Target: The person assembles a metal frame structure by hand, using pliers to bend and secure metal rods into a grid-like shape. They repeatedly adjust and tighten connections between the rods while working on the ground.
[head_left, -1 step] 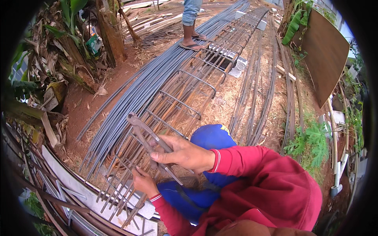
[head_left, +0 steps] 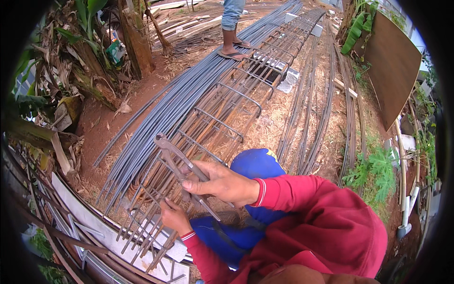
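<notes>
My right hand [head_left: 224, 184] grips steel pincers [head_left: 171, 154] by the handles, their jaws pointing up and to the left over the bars. Lower down, my left hand [head_left: 174, 217] is closed at the near end of a long rebar cage [head_left: 218, 124], its fingertips against the rods; what they pinch is too small to make out. Square stirrups cross the cage's long rusty bars. My blue-clad knee [head_left: 257, 163] is bent beside the cage, just beyond my right hand.
Grey rebar [head_left: 137, 142] lies bundled left of the cage. Another person's sandalled foot [head_left: 231, 54] stands on it. Rusty rods [head_left: 309, 118] run along the right, near a leaning brown board [head_left: 392, 68]. Banana trunks [head_left: 135, 42] rise at left; a pale plank [head_left: 90, 208] lies below them.
The whole view has shifted very slightly. Both hands and the pincers keep the same pose.
</notes>
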`<control>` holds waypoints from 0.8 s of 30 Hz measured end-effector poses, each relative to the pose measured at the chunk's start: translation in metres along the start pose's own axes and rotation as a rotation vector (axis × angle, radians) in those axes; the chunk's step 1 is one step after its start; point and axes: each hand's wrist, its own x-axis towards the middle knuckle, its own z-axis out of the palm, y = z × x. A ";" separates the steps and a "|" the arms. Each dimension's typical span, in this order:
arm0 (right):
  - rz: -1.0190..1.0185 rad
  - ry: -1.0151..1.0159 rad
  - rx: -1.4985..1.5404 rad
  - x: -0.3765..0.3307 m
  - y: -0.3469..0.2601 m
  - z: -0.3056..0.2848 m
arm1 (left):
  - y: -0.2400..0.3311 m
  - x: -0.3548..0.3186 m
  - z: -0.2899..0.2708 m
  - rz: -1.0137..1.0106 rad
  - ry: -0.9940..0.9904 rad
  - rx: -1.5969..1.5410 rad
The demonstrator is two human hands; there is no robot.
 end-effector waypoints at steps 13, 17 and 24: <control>0.025 -0.004 0.000 0.009 0.010 0.005 | 0.011 0.002 0.006 0.006 0.079 -0.022; 0.051 0.013 0.061 0.012 0.009 0.001 | 0.011 -0.001 0.004 -0.008 0.094 -0.035; 0.181 0.038 0.099 0.013 -0.005 -0.008 | 0.013 0.000 0.002 -0.061 0.090 -0.117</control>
